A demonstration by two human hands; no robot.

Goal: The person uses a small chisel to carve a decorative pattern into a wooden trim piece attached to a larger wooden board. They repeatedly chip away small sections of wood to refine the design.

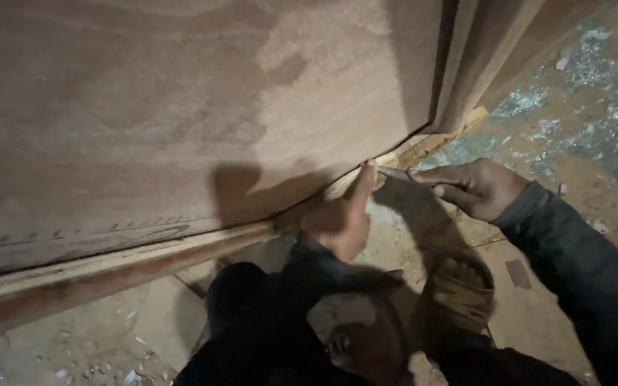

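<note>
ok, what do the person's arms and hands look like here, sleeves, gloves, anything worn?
Both hands are bare: no gloves, and no rings or watch that the dim light shows. The left hand comes out of a dark long sleeve that ends at the wrist. The right hand has a matching dark sleeve, loosely creased, also reaching the wrist. No markings visible on either.

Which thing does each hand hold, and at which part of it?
The right hand holds a thin metal tool by its rear end. The left hand holds nothing; its fingers press on the wooden panel's bottom edge.
</note>
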